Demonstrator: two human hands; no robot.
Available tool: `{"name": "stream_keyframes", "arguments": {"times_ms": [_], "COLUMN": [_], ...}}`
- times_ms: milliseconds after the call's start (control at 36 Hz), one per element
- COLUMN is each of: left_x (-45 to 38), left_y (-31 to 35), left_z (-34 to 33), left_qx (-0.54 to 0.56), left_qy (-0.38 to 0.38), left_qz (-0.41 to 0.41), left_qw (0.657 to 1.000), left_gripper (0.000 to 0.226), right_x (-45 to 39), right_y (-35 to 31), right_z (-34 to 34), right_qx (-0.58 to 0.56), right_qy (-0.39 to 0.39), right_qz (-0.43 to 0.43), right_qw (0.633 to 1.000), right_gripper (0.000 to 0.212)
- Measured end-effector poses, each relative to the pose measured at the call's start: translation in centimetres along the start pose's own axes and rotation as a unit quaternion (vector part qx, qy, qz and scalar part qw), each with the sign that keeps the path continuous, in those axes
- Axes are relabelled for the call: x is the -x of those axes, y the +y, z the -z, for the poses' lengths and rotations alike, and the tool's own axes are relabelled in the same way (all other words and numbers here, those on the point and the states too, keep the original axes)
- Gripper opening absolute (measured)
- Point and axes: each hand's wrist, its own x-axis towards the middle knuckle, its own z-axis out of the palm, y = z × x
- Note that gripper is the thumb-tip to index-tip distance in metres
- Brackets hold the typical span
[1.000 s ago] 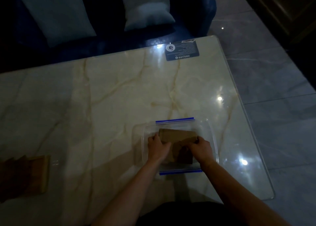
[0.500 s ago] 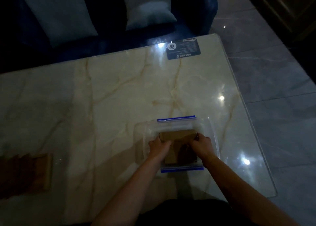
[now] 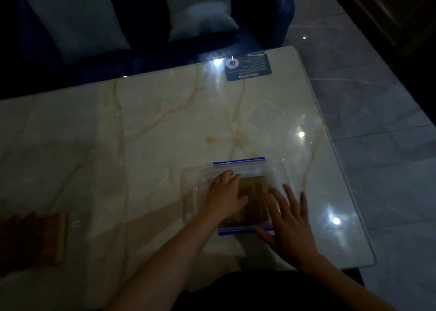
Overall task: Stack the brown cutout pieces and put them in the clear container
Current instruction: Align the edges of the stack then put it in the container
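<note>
stack lying inside the clear container (image 3: 238, 193)

my left hand (image 3: 226, 196) is pressing flat on the brown cutout pieces (image 3: 253, 202); my right hand (image 3: 287, 218) is hovering open beside them, nearer me.

We cannot read the dark label (image 3: 248, 67) on the counter (image 3: 153, 126), the left hand (image 3: 225, 196) covers part of the brown cutout pieces (image 3: 256, 200), and another brown stack (image 3: 33, 240) runs off frame.
</note>
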Motion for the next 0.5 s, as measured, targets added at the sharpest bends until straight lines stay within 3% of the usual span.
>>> {"name": "stream_keyframes", "arguments": {"times_ms": [167,500], "left_x": [-2.0,-2.1], "left_y": [0.1,-0.9], "left_z": [-0.5,-1.0], "left_qx": [-0.048,-0.07], "left_qy": [-0.038,-0.047], "left_qz": [-0.024,-0.045], "left_qw": [0.998,0.995], "left_gripper": [0.082,0.08], "right_x": [0.3,-0.3], "right_y": [1.8,2.1], "right_z": [-1.8,-2.7], "right_qx": [-0.023,-0.041], "right_qy": [-0.051,-0.097], "right_qz": [-0.078,-0.121], "right_qw": [0.995,0.987], "right_gripper": [0.124,0.138]}}
